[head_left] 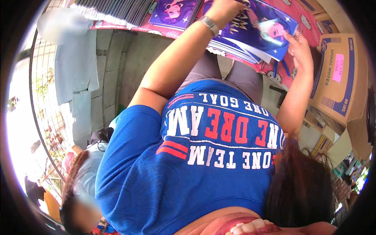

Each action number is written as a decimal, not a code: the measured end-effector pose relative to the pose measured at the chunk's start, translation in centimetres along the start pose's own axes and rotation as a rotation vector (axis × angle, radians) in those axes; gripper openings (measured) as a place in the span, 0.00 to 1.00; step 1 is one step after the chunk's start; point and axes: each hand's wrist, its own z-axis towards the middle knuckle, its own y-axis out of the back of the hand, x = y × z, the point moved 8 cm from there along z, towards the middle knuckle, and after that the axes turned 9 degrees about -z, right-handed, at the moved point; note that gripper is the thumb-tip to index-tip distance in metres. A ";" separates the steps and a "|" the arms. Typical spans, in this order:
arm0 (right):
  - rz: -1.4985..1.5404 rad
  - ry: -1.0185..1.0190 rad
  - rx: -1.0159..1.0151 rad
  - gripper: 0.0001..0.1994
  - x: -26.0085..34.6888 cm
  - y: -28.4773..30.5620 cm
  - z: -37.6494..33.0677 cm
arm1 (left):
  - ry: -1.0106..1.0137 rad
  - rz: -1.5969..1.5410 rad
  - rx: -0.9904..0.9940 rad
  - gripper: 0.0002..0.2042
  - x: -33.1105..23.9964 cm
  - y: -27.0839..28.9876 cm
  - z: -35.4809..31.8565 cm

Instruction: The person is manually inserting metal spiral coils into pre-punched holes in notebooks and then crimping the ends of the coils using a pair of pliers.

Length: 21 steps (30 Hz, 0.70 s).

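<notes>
Right hand [299, 51] seemed to pinch the edge of a purple cover [254, 38]; left hand [228, 11] was at its other end, grip cut off, couldn't tell. More covers [237, 50] fanned beneath the hands on the worktop [313, 34]. Coil-bound notebooks [129, 13] left of the hands looked done; fanned pile, by judgement, remained

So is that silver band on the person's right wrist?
No, the silver band sits on the wrist of the left hand, while the wrist of the right hand is bare.
</notes>
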 end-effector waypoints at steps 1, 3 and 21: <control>0.014 -0.024 0.021 0.09 -0.5 -0.3 0.3 | -0.005 0.051 -0.013 0.13 -1.0 0.2 -0.2; 0.024 -0.030 0.062 0.10 -0.9 -1.0 1.2 | -0.048 -0.002 0.125 0.13 -0.5 1.5 1.2; 0.043 0.126 -0.268 0.13 -2.1 3.2 -4.5 | -0.245 0.434 0.125 0.27 -0.2 1.4 -3.2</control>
